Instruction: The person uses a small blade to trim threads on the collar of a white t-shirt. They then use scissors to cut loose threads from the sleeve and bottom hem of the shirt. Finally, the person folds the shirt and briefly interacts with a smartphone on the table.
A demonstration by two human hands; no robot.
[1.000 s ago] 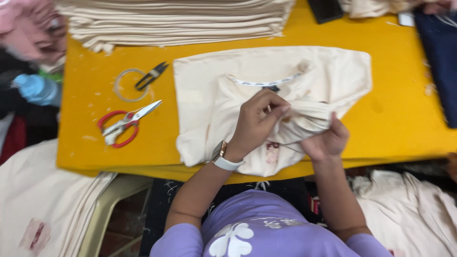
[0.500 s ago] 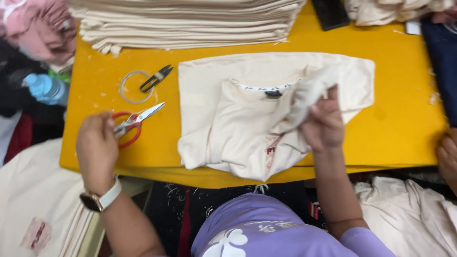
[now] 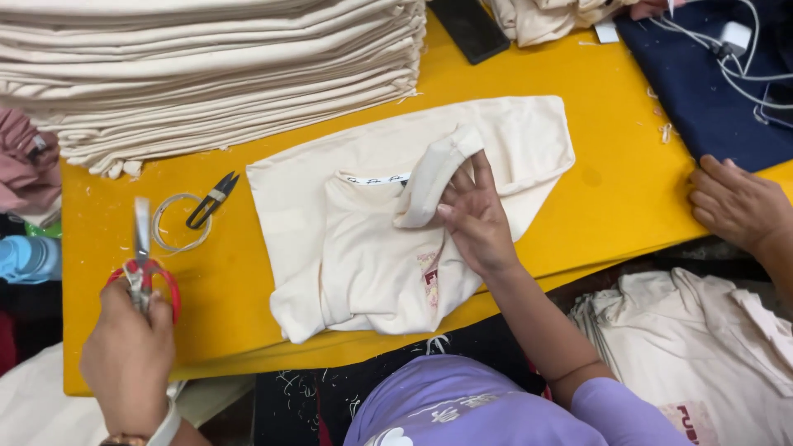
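Desk (image 3: 628,157): a yellow top that carries everything, with its near edge toward the person.
Stack of folded cloth (image 3: 206,66): cream pieces piled high at the far left of the desk, well apart from both hands.
Garment (image 3: 388,223): a cream shirt lying folded in the middle of the desk, its neck rib lifted off the body.
Co-worker's hand (image 3: 739,206): rests at the desk's right edge, beside a dark blue cloth (image 3: 710,91).
Right hand (image 3: 475,219): fingers closed on the raised neck rib, palm pressing the garment down.
Left hand (image 3: 128,355): fist closed around the red-handled scissors (image 3: 142,264), blades pointing away, near the desk's left front edge.
Thread snips (image 3: 213,200): small and black, lying beside a clear ring, untouched.
Step in hand: judged as trimming at the neck, tool just taken up.
Next move: bring the blades across to the held rib without nicking the fabric.
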